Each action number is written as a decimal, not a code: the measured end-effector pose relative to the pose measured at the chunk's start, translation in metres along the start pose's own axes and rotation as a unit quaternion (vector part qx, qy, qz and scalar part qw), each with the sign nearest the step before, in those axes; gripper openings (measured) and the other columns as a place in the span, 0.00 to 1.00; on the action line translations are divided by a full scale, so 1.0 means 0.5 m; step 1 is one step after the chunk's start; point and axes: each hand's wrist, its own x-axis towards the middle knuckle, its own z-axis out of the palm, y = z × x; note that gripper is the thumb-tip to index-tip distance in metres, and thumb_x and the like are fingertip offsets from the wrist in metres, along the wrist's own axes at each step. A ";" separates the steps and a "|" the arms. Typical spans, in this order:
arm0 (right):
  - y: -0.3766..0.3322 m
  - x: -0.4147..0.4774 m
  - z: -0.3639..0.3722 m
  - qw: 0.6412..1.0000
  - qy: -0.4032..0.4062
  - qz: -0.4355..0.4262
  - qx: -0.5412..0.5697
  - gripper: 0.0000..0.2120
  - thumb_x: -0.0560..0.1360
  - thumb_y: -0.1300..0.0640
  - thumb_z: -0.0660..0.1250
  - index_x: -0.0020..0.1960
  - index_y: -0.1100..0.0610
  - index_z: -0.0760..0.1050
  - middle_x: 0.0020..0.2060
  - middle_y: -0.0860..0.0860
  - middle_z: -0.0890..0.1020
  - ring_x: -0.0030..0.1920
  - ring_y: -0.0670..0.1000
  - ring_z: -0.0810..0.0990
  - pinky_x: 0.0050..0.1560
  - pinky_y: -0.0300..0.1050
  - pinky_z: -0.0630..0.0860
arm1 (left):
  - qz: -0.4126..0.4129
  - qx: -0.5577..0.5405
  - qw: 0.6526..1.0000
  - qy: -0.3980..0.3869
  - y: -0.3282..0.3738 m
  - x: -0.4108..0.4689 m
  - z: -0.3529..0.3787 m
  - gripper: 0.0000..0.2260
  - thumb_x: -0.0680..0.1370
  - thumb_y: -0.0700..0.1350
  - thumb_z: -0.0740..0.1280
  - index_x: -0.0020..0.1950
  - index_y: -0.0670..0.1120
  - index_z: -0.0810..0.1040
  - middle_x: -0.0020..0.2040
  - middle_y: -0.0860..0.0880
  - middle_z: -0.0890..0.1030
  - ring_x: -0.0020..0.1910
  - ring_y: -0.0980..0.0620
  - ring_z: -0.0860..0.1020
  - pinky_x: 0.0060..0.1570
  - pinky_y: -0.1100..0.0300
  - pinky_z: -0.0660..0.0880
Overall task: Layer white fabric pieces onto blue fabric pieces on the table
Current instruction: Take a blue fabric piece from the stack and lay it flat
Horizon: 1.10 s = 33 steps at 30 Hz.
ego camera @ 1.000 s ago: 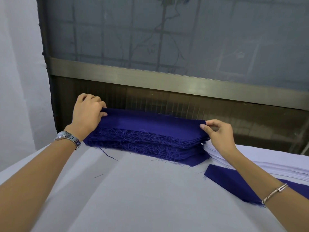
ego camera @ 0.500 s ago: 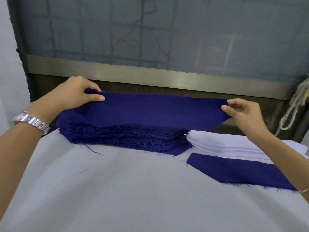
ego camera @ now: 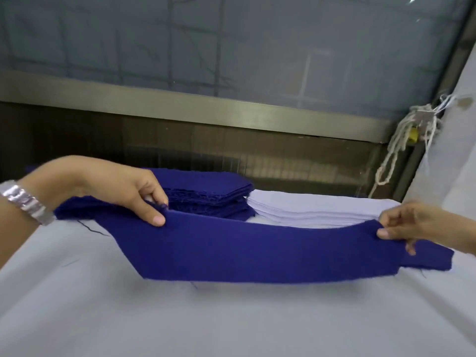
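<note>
Holding 1 blue piece (ego camera: pixel 257 253) stretched low over the table (ego camera: pixel 231 325), left hand (ego camera: pixel 116 191) and right hand (ego camera: pixel 417 225) each pinch an end, while the white stack (ego camera: pixel 309 210) sits untouched behind, beside the blue stack (ego camera: pixel 211 189), so layering looks barely begun.

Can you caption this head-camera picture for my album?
Left hand and right hand pinch a blue fabric piece before the blue stack and white stack.
</note>
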 end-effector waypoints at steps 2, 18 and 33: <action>0.037 -0.007 0.001 0.998 -0.051 0.028 -0.025 0.15 0.69 0.47 0.80 0.36 0.56 0.78 0.31 0.53 0.77 0.30 0.49 0.74 0.31 0.42 0.77 | -0.011 0.005 0.999 -0.041 0.016 0.017 0.019 0.10 0.79 0.51 0.68 0.57 0.51 0.84 0.55 0.49 0.85 0.55 0.50 0.84 0.53 0.61 0.79; 0.069 -0.030 0.037 0.987 -0.124 0.071 -0.077 0.15 0.73 0.49 0.76 0.36 0.53 0.73 0.30 0.55 0.74 0.26 0.49 0.71 0.34 0.35 0.69 | -0.145 0.129 0.979 -0.058 0.016 0.104 0.103 0.15 0.76 0.59 0.70 0.50 0.47 0.84 0.37 0.58 0.80 0.32 0.62 0.72 0.32 0.69 0.66; 0.077 -0.030 0.041 0.981 -0.143 0.099 -0.089 0.16 0.71 0.48 0.78 0.34 0.51 0.73 0.28 0.52 0.74 0.25 0.47 0.70 0.32 0.37 0.65 | -0.258 0.280 0.924 0.033 0.020 0.110 0.110 0.20 0.70 0.68 0.70 0.34 0.52 0.77 0.29 0.58 0.79 0.26 0.64 0.74 0.35 0.69 0.68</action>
